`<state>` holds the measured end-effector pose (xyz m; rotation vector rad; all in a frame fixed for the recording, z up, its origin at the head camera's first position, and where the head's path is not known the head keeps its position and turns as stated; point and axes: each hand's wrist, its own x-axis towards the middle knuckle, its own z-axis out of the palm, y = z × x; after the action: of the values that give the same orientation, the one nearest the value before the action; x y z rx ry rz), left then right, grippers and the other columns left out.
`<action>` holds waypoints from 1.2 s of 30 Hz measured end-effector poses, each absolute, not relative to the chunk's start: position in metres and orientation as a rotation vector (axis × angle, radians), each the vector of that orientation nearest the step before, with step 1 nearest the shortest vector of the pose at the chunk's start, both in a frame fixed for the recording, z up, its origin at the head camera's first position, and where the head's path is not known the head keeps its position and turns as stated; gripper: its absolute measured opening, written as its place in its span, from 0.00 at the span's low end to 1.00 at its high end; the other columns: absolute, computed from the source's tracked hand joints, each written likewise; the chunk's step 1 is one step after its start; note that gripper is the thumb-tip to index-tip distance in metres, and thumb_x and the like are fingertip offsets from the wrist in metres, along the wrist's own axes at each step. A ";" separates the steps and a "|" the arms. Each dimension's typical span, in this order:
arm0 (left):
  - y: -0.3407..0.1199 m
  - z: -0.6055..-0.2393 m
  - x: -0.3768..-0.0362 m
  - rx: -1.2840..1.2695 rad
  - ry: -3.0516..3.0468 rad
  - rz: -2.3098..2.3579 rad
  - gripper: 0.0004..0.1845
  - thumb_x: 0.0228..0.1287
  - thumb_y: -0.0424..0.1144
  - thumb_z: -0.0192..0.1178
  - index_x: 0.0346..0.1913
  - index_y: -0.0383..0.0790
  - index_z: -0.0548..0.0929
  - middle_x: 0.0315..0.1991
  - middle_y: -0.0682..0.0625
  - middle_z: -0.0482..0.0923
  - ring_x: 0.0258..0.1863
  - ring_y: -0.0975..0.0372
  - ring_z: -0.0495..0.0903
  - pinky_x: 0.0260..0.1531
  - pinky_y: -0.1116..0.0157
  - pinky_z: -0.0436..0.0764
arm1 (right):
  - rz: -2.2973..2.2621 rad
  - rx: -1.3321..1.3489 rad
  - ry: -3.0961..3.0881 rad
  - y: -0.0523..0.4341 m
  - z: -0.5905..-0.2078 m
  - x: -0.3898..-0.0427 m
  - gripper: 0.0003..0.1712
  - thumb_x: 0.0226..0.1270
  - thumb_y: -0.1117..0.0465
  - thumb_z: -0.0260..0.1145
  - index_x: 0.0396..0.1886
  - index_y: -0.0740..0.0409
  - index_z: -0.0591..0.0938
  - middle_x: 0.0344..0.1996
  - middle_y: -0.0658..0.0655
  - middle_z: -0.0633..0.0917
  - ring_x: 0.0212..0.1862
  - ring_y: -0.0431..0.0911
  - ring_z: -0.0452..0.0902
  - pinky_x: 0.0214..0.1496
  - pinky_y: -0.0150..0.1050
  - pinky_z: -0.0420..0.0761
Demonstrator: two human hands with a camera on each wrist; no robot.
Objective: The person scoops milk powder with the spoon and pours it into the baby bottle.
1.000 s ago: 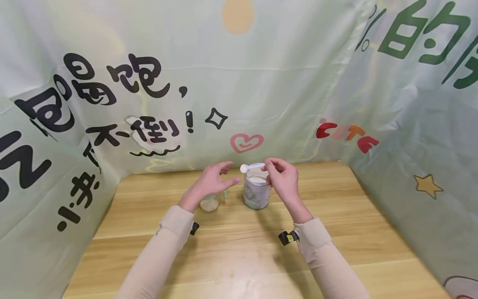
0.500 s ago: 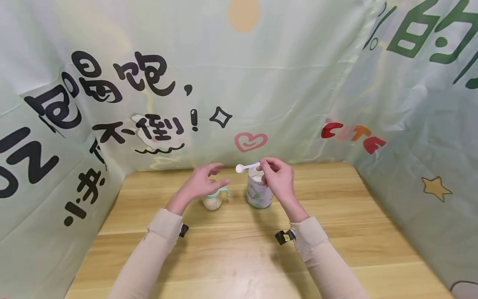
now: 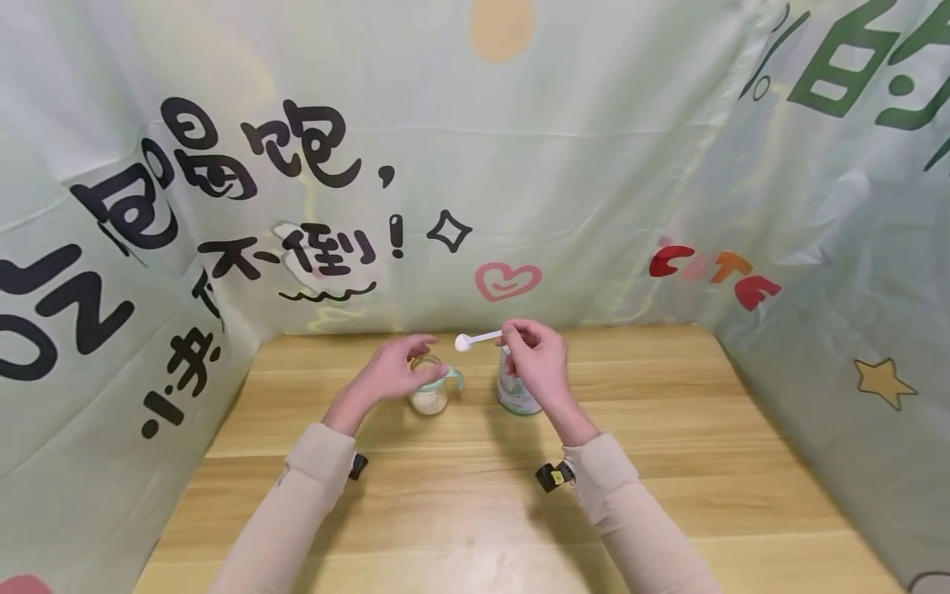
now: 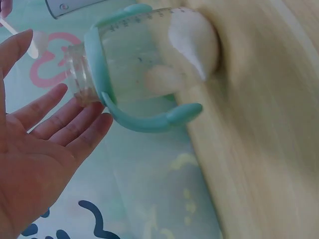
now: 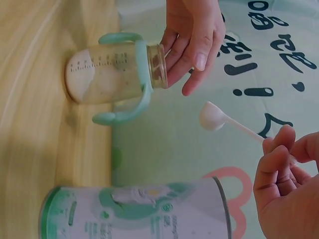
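A clear baby bottle with a mint-green two-handled collar stands uncapped on the table, white powder heaped at its bottom. Beside its open neck is my left hand, fingers loosely extended; whether the fingertips touch the neck, I cannot tell. My right hand pinches the handle end of a white measuring scoop. The scoop's bowl hangs in the air between bottle and can, a little right of the bottle's mouth. Below and behind my right hand stands the milk powder can, partly covered by that hand in the head view.
The wooden table reaches toward me in front of both containers. Printed fabric hangs behind the table's back edge and along both sides. Dark wrist cameras sit under the sleeves.
The scoop in my right hand has moved left, away from over the can toward the bottle. My left hand has shifted beside the bottle's neck, uncovering more of the bottle.
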<state>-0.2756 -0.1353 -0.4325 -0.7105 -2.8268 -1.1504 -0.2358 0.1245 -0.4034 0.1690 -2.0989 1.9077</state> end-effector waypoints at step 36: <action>-0.160 -0.462 -0.273 -0.594 -2.898 -1.151 0.37 0.63 0.57 0.74 0.69 0.41 0.80 0.61 0.36 0.84 0.61 0.44 0.84 0.63 0.44 0.82 | 1.799 0.311 -2.298 0.086 -0.413 -0.233 0.11 0.77 0.61 0.65 0.49 0.57 0.92 0.36 0.61 0.92 0.18 0.44 0.78 0.20 0.30 0.74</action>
<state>-0.2726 -0.1598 -0.4617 -0.5935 -2.8984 -1.1514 -0.2327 0.0857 -0.4134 0.3114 -2.2981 1.7986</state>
